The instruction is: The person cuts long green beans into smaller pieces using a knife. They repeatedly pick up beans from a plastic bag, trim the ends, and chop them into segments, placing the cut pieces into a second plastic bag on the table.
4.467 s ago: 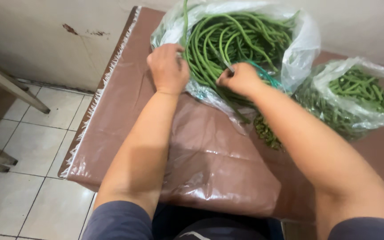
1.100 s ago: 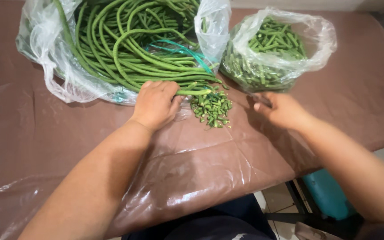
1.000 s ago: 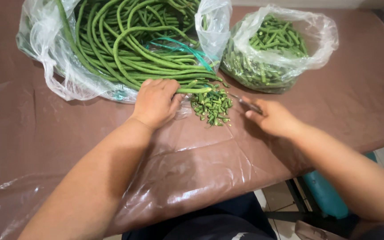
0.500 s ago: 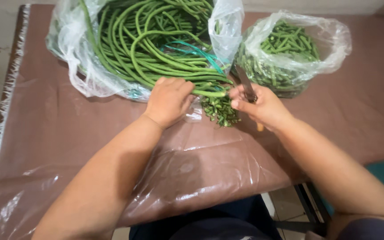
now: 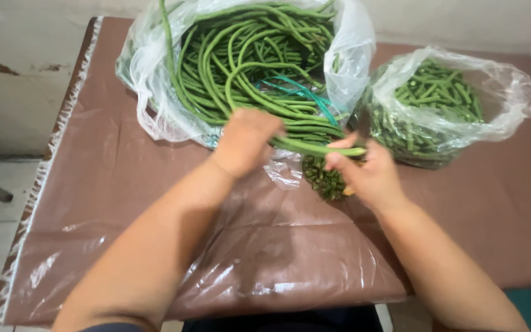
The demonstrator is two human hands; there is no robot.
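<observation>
Risks first. Your right hand [image 5: 367, 175] sits at the cut ends of the long beans [image 5: 314, 146], fingertips touching the bunch. Earlier-style detail isn't readable here: whether a blade is in that hand, can't tell, the grip hides it. If there is one, the thumb on top of the stalks is the thing in its way. The bunch also spans a gap between your two hands with nothing under it, so a loose grip on either side would let stalks sag or fan out. Trimmings could scatter too: the pile of cut bits [image 5: 326, 178] lies just under the bunch on slick plastic sheeting.

State of the hands:
- Left hand [image 5: 247, 141]: closed around the bunch, near the mouth of the big bag [image 5: 155, 92], fingers curled over the stalks.
- Right hand: partly closed, thumb and fingers pinching the bunch ends. Anything else in it is hidden.

Position: the bunch runs left to right from the big bag, through your left hand, ending at your right hand. The rest of the long beans stay coiled in the big bag, far left. The smaller bag of cut pieces [image 5: 450, 104] sits far right of your right hand, near but not touching. All on the brown covered surface [image 5: 124, 203].
</observation>
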